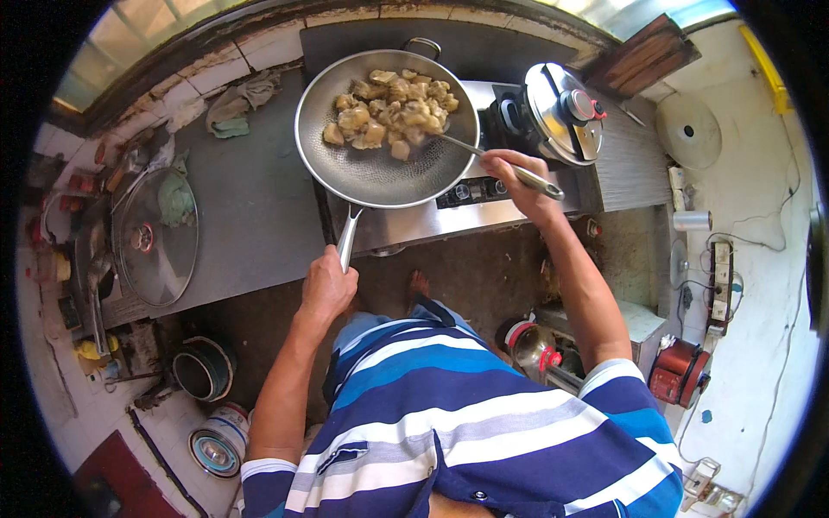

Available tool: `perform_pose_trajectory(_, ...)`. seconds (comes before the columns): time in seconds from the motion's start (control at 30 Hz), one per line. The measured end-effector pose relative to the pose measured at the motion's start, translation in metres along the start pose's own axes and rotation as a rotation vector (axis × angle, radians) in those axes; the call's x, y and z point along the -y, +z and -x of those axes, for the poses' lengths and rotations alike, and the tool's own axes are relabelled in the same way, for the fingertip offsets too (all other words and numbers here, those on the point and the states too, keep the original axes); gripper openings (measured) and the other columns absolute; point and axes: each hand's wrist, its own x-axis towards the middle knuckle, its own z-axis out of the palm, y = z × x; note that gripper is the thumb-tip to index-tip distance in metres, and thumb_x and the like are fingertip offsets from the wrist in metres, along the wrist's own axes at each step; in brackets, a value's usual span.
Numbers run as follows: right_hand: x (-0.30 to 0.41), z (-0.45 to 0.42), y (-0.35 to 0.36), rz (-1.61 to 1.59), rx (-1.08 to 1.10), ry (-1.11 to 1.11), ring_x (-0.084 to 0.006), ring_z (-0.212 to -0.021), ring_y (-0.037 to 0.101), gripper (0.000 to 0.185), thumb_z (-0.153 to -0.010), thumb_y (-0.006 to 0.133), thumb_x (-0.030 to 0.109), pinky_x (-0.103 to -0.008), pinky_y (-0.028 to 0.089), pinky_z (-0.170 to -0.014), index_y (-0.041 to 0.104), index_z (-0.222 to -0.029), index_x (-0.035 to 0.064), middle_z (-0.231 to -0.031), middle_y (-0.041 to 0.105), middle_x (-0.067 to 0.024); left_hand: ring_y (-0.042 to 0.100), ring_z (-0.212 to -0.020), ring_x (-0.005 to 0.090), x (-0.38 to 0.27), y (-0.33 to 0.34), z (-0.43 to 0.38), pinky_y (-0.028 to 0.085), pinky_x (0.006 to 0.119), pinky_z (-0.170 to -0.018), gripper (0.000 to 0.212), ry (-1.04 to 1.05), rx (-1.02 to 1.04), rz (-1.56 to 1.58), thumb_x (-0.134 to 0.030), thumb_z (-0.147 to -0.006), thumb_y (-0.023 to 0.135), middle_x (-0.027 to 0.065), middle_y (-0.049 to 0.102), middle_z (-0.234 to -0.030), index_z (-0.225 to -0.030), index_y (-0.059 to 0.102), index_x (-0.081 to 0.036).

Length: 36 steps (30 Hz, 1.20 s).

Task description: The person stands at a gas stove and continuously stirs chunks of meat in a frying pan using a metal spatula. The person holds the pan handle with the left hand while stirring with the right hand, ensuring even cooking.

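Note:
A wide steel wok (369, 181) with a dimpled inside rests over the left side of the gas stove (401, 223). My left hand (328, 281) grips its long metal handle (350, 239), which points toward me. In my right hand (521, 184) is a metal-handled spatula (539, 182), slanting down into the wok from the right. Its blade is hidden at the edge of a heap of browned meat chunks (395, 113). The chunks fill the far half of the wok, while the near half shows bare metal.
Right of the wok a lidded pressure cooker (563, 113) stands on the stove. A glass lid (158, 259) lies at the counter's left end, near a crumpled cloth (239, 107). A wooden board (644, 55) leans at the back right. On the floor are buckets (201, 375) and a large bottle (531, 346).

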Motion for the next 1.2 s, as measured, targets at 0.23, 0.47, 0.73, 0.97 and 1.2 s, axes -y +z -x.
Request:
perform_pose_trajectory(0.23, -0.014, -0.037, 0.052, -0.047, -0.014, -0.102, -0.0149, -0.085, 0.071, 0.023, -0.097, 0.064, 0.018, -0.0292, 0.057, -0.073, 0.075, -0.111, 0.0032, -0.094, 0.076, -0.0108, 0.064, -0.088, 0.0547, -0.002, -0.003, -0.002, 0.051, 0.059, -0.080, 0.024, -0.004, 0.004, -0.027, -0.013, -0.083, 0.061, 0.0374, 0.065, -0.088, -0.093, 0.057, 0.008)
perform_pose_trajectory(0.47, 0.029, -0.023, 0.083, 0.242, 0.105, -0.575, -0.0358, -0.083, 0.072, 0.031, -0.079, 0.069, 0.000, -0.0425, 0.058, -0.076, 0.073, -0.109, 0.0053, -0.094, 0.069, -0.0162, 0.063, -0.091, 0.0555, -0.004, -0.001, -0.004, 0.049, 0.059, -0.083, 0.027, 0.005, -0.002, -0.056, -0.015, -0.084, 0.061, 0.0379, 0.065, -0.090, -0.095, 0.057, 0.009)
perform_pose_trajectory(0.73, 0.071, 0.033, 0.091, 0.497, 0.385, -0.521, -0.0438, -0.090, 0.067, 0.025, -0.081, 0.066, 0.006, -0.0487, 0.056, -0.078, 0.064, -0.106, 0.0024, -0.112, 0.054, -0.0260, 0.063, -0.094, 0.0548, -0.005, -0.001, -0.002, 0.049, 0.057, -0.085, 0.029, -0.035, 0.018, -0.014, -0.017, -0.084, 0.061, 0.0376, 0.065, -0.093, -0.096, 0.058, 0.009)
perform_pose_trajectory(0.97, 0.094, 0.065, 0.076, 0.470, 0.390, -0.526, -0.0435, -0.095, 0.068, 0.028, -0.080, 0.070, 0.006, -0.0474, 0.058, -0.076, 0.061, -0.106, 0.0031, -0.127, 0.054, -0.0290, 0.064, -0.094, 0.0546, -0.003, 0.000, -0.002, 0.050, 0.057, -0.086, 0.030, -0.033, 0.014, 0.007, -0.017, -0.083, 0.062, 0.0382, 0.065, -0.092, -0.098, 0.058, 0.009)
perform_pose_trajectory(1.2, 0.126, 0.067, 0.012, 0.298, 0.441, -0.236, -0.0373, -0.111, 0.070, 0.026, -0.081, 0.072, 0.000, -0.0416, 0.063, -0.088, 0.071, -0.105, 0.0073, -0.131, 0.061, -0.0283, 0.064, -0.093, 0.0544, 0.005, 0.003, -0.004, 0.050, 0.057, -0.084, 0.030, -0.060, 0.020, 0.030, -0.017, -0.083, 0.063, 0.0373, 0.066, -0.093, -0.098, 0.058, 0.008)
